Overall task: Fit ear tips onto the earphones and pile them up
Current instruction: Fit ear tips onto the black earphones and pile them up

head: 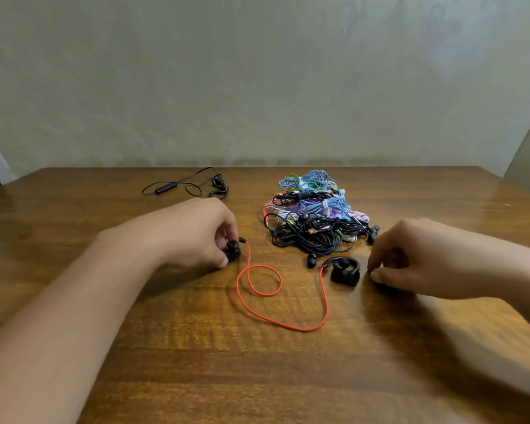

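Behind hands: earphone pile [315,215] (tangled), black earphones [184,186] far left.

The near half of the table [257,377] is bare wood, so a hand can slide there. At 12 o'clock the big pile of earphones [315,215] blocks the way. The red cord [288,301] loops across the middle.

Hands on wooden table [196,362] — left hand [193,232] round black earbud [233,250]
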